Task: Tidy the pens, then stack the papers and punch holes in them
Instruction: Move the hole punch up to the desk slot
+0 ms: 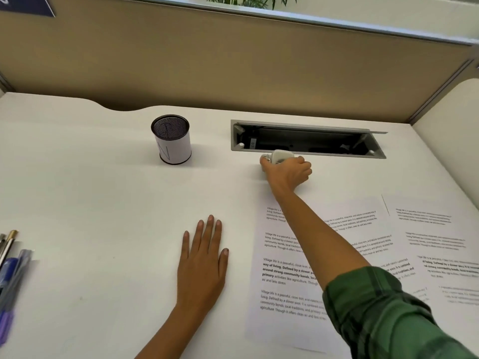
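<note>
My right hand (287, 173) reaches across the desk and grips a small white hole punch (278, 156) at the near edge of the cable tray. Flat on the white desk (103, 193), palm down with straight fingers, lies my left hand (203, 263). Printed papers (282, 281) lie overlapping under my right arm, and another sheet (435, 244) lies further right. Several pens (11, 268) lie at the far left edge. A mesh pen cup (171, 139) with a white label stands upright at the back left; I see no pens sticking out of it.
An open grey cable tray (308, 139) is recessed in the desk behind my right hand, its lid raised. A tan partition wall (233, 66) closes off the back and right side. A curved cut-out (121, 107) marks the desk's rear edge.
</note>
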`<action>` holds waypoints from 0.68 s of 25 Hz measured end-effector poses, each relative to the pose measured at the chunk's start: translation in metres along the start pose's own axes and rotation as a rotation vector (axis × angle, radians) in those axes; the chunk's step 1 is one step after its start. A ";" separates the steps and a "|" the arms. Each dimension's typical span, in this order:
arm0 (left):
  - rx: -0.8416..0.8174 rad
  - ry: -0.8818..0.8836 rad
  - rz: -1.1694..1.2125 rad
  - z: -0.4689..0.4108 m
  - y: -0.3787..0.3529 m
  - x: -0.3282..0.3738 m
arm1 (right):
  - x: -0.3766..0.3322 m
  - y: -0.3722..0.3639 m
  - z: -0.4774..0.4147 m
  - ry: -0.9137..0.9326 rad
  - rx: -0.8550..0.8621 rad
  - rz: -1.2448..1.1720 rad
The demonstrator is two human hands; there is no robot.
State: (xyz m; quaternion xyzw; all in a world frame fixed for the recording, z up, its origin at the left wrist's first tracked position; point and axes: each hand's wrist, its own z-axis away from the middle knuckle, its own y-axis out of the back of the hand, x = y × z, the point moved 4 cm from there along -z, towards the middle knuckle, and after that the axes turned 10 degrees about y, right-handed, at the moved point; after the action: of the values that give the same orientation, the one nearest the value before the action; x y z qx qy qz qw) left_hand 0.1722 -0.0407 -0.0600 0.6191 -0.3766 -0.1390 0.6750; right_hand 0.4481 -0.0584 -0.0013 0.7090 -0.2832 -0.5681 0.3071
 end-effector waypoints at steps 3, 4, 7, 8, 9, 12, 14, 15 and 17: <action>0.003 0.009 -0.007 -0.001 -0.003 0.001 | -0.001 -0.020 -0.016 -0.006 0.006 0.029; 0.000 0.011 -0.006 -0.002 -0.003 0.001 | -0.001 -0.024 -0.019 -0.003 0.010 0.041; -0.009 0.019 -0.018 -0.001 -0.003 0.002 | -0.002 -0.034 -0.025 0.018 0.023 0.068; -0.012 0.021 -0.020 -0.001 -0.002 0.001 | -0.002 -0.036 -0.026 0.022 0.024 0.070; -0.013 0.022 -0.019 -0.001 -0.002 0.001 | -0.002 -0.038 -0.027 0.025 0.017 0.073; -0.019 0.024 -0.019 -0.002 -0.001 0.003 | 0.000 -0.039 -0.029 0.041 -0.023 0.092; -0.025 0.027 -0.033 -0.001 0.000 0.004 | 0.001 -0.034 -0.027 0.049 -0.040 0.074; -0.031 0.030 -0.028 -0.001 0.001 0.004 | 0.003 -0.029 -0.025 0.059 -0.035 0.060; -0.049 0.041 0.004 0.001 0.002 0.005 | 0.006 -0.012 -0.017 0.120 -0.003 0.041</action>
State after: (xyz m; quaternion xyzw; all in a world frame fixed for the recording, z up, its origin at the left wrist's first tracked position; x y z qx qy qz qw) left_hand 0.1740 -0.0440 -0.0563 0.6041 -0.3606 -0.1341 0.6979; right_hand 0.4661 -0.0538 -0.0115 0.7354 -0.2780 -0.5185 0.3362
